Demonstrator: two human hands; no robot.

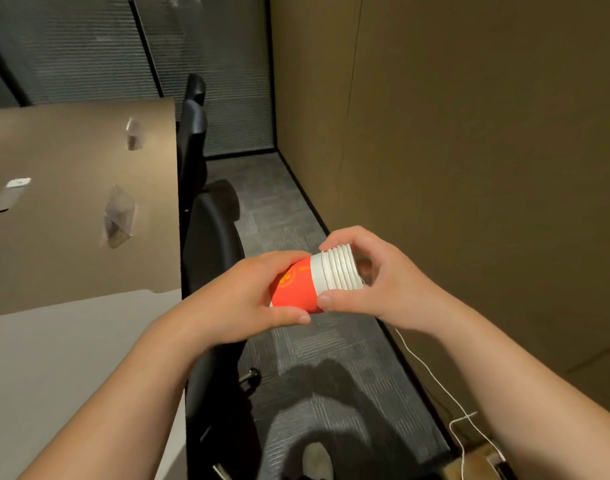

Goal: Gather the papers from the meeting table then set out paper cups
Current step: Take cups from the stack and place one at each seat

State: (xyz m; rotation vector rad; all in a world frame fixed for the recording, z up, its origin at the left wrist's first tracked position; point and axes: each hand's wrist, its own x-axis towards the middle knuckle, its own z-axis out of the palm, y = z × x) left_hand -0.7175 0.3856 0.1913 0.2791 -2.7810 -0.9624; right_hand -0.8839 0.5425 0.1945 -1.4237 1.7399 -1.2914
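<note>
Head view: a person's two bare forearms reached in from the bottom edge and met just right of centre, above a grey carpet (pixel 296 209). Between the hands was a stack of nested paper cups (pixel 314 280), lying on its side in the air, not touching any surface. The outer cup was red-orange with a yellow print, and the white rolled rims fanned out toward 3 o'clock.

The left hand (pixel 248 292) wrapped the base end of the stack, its fingers (pixel 289 255) curled over the top and its thumb pressed along the underside, closed on the cups. The right hand (pixel 376 275) held the rim end, fingers arched over the rims and thumb pressed against the lower edge of the red cup, also gripping the stack.

At 9 o'clock lay a tan tabletop (pixel 71 161), with a paler section at 8 o'clock. On the tan part were two clear, crumpled wrappers (pixel 118 216) and a small pale object near the left edge, too blurred to identify. Black chairs (pixel 206 237) lined the tabletop's right edge. A brown wall (pixel 469 116) filled the right side, and a thin white cord (pixel 431 368) trailed down at 5 o'clock.
</note>
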